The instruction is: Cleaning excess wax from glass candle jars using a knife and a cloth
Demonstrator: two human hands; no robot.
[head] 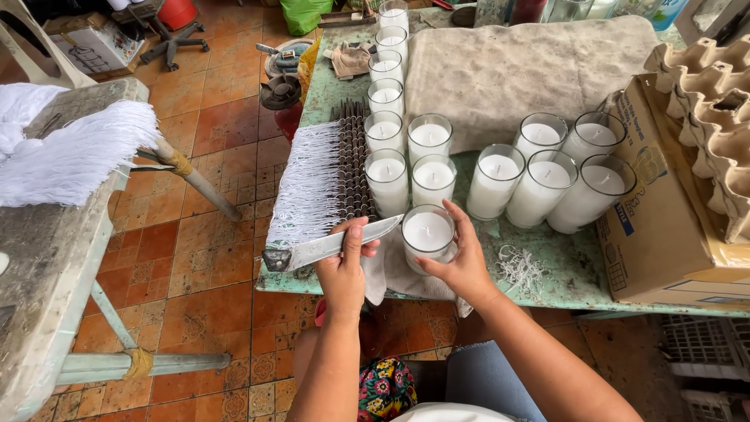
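Note:
My left hand (345, 270) grips a large knife (328, 246), its blade lying across the table's near edge and pointing right toward a glass candle (427, 234). My right hand (461, 262) wraps around that glass of white wax, which stands on a grey cloth (398, 273). A rack of white wicks (316, 184) lies just beyond the knife. Several more wax-filled glasses stand in a row (387, 129) toward the far end and in a cluster (543, 176) to the right.
A worn green table (562, 266) carries a grey towel (516, 70), a cardboard box (664, 219) and egg trays (715, 101) at right. Loose wick scraps (519, 270) lie near my right hand. A grey bench with white string (70, 148) stands left over a tiled floor.

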